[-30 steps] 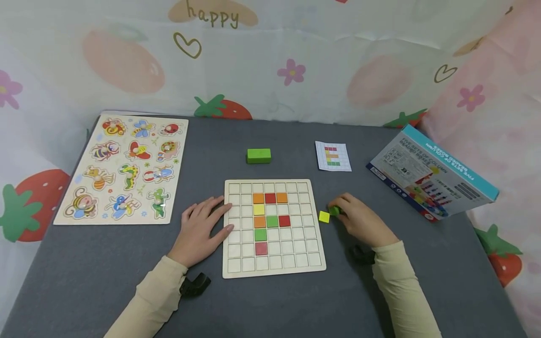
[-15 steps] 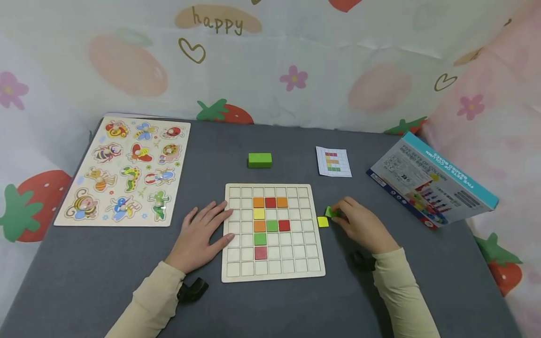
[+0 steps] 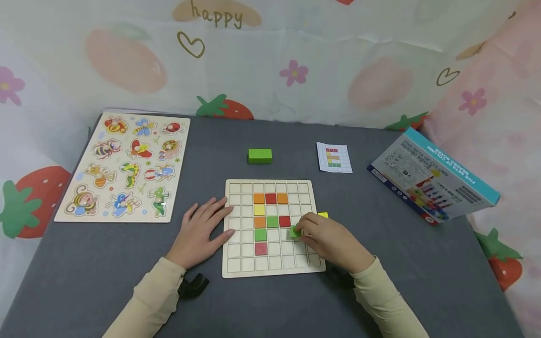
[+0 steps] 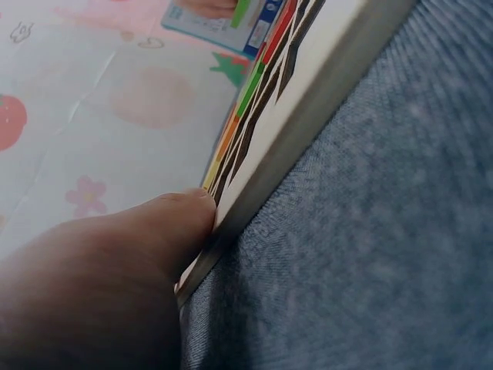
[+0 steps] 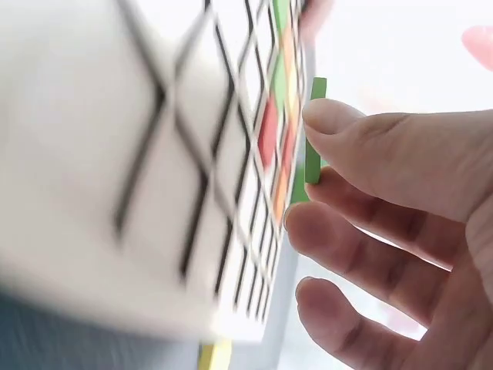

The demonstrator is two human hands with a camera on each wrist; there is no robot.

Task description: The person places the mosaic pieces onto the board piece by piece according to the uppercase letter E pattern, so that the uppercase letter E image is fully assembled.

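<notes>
A pale grid board [image 3: 245,265] lies mid-table, with several orange, red, yellow, green and pink square tiles in its cells. My left hand [image 3: 200,234] rests flat at its left edge, fingers spread and fingertips touching the rim. In the left wrist view the thumb [image 4: 166,227] presses the board's edge. My right hand [image 3: 334,239] holds a small green tile [image 3: 294,232] over the board's right half, below the red tile [image 3: 285,221]. The right wrist view shows this green tile [image 5: 313,162] edge-on, pinched between thumb and finger. A yellow tile [image 3: 323,215] beside the board is partly hidden by the right hand.
A green block [image 3: 259,156] sits behind the board. To its right lies a paper card [image 3: 334,157] with a coloured grid pattern. An insect picture board [image 3: 131,164] occupies the left, and a printed box [image 3: 435,178] leans at the right.
My right hand has picked up the green tile from beside the yellow one and carried it left over the board. The left hand has stayed at the board's edge.
</notes>
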